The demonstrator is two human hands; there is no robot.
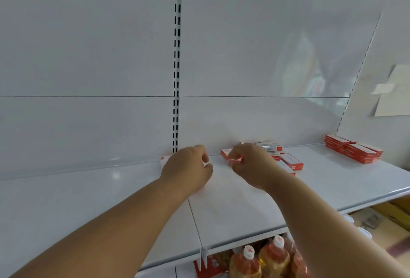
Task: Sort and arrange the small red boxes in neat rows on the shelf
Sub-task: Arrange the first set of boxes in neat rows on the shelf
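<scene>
The right hand (250,167) is pinching a small red box (235,162) from the loose pile (286,160) at the shelf's (332,180) back edge; the left hand (186,167) is curling, its hold unclear. Light, stiff card; likely best pinched by its long sides.

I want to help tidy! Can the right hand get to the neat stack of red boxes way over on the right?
Probably yes. The right hand is pinching a small red box, but bare shelf lies between it and the stack.

Both bare forearms reach forward, converging. The left hand (188,167) is curled, its thumb and fingers pinching something small and white. The right hand (250,164) is bent down at the wrist, fingers curled in a pinching grip.
</scene>
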